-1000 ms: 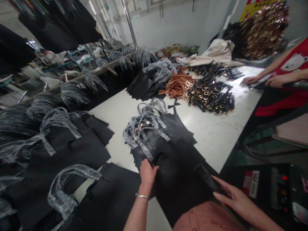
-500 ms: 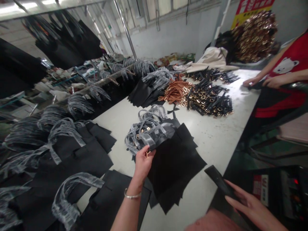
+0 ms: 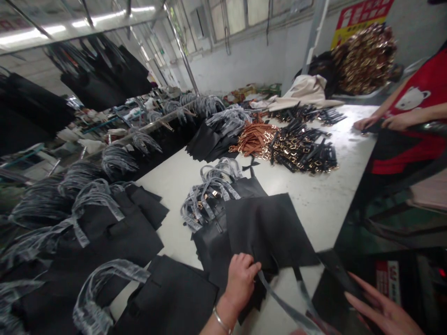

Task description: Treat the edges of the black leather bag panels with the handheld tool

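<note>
Left hand (image 3: 244,275) pinches a square black leathery panel (image 3: 275,228), seemingly being positioned, needing level lowering; right hand (image 3: 382,302) clasps a long black bar (image 3: 335,266).

Head camera: worn on my head, a single view from above the near side of the white table (image 3: 296,190).
Far wall (image 3: 240,60): I face it, forward and down, across the table.
Own hands: my left hand (image 3: 240,281), over the table's near part, and right hand (image 3: 389,304), right of the table, are close to the lens.
Frame borders: wide, reaching hanging black bags (image 3: 101,74) beyond the table's left and cutting off a person in red (image 3: 415,116) at its right.
</note>
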`<state>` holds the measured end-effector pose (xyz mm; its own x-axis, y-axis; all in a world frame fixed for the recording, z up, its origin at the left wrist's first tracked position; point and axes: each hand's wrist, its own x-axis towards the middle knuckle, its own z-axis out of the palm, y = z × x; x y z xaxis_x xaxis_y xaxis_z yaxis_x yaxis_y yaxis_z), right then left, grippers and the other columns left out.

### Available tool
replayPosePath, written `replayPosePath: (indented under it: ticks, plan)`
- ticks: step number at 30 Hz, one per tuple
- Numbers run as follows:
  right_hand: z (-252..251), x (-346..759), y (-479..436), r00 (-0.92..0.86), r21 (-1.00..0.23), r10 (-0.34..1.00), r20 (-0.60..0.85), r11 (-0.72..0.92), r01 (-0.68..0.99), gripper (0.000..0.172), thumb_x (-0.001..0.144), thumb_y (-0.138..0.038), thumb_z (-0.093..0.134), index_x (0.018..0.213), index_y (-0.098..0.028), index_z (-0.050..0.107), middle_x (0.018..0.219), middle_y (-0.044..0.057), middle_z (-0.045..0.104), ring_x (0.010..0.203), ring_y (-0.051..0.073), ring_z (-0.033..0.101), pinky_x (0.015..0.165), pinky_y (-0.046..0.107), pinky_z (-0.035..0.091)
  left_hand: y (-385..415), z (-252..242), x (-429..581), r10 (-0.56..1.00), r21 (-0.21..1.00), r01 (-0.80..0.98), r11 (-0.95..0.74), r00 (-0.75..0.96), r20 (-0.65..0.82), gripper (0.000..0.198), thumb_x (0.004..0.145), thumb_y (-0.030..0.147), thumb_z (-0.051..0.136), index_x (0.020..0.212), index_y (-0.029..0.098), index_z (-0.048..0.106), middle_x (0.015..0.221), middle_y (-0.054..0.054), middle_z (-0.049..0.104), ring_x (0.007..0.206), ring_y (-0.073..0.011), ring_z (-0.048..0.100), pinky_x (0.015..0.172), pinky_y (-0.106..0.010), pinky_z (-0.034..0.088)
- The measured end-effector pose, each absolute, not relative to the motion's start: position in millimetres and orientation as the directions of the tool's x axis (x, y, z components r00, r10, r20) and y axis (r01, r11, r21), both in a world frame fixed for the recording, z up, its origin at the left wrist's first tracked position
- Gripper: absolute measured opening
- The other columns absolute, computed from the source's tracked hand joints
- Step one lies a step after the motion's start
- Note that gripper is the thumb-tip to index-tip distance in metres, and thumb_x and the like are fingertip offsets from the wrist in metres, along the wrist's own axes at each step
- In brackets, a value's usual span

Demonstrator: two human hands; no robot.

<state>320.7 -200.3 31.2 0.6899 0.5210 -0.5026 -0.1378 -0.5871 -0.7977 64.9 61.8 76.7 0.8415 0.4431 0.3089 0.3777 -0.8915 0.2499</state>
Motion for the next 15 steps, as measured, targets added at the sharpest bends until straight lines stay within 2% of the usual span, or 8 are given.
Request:
replayPosePath:
  ticks: [3, 7, 10, 15]
  plan:
    - [39, 316, -198, 0.619, -0.777, 0.523, -0.586, -0.579, -0.246, 0.088, 0.060, -0.066, 0.065, 0.135, -0.020, 0.054, 0.109, 0.011, 0.074, 0.112, 0.037, 0.063, 0.082, 0.037, 0.061, 42, 28, 46, 0.514, 0.239, 0.466, -0.852, 0.834, 0.202, 0.030, 0.083, 0.006, 0.056, 0.096, 0.031, 0.069, 0.083, -0.002, 0.064, 0.078, -0.0189, 0.057, 0.067, -0.032, 0.043]
    - [48, 312, -193, 0.565, -0.751, 0.513, -0.646, -0.561, -0.350, 0.100, 0.058, -0.064, 0.070, 0.142, -0.015, 0.043, 0.119, 0.014, 0.070, 0.117, 0.035, 0.059, 0.086, 0.034, 0.060, 32, 9, 33, 0.526, 0.253, 0.471, -0.845, 0.818, 0.234, 0.030, 0.084, 0.007, 0.057, 0.102, 0.028, 0.068, 0.104, -0.005, 0.068, 0.095, -0.0214, 0.063, 0.079, -0.035, 0.052]
    - [55, 310, -188, 0.546, -0.743, 0.523, -0.654, -0.578, -0.337, 0.102, 0.060, -0.064, 0.070, 0.144, -0.013, 0.041, 0.120, 0.015, 0.069, 0.114, 0.036, 0.061, 0.085, 0.034, 0.060, 32, 6, 31, 0.490, 0.240, 0.434, -0.868, 0.826, 0.279, 0.033, 0.084, 0.005, 0.055, 0.105, 0.026, 0.068, 0.120, -0.006, 0.066, 0.111, -0.0235, 0.061, 0.091, -0.039, 0.054]
    - [59, 306, -184, 0.589, -0.772, 0.544, -0.598, -0.587, -0.243, 0.094, 0.064, -0.063, 0.068, 0.142, -0.015, 0.046, 0.113, 0.014, 0.073, 0.113, 0.036, 0.062, 0.085, 0.036, 0.060, 33, 1, 27, 0.431, 0.191, 0.389, -0.901, 0.852, 0.297, 0.039, 0.085, 0.003, 0.050, 0.114, 0.023, 0.065, 0.124, -0.006, 0.066, 0.118, -0.0213, 0.060, 0.095, -0.037, 0.055]
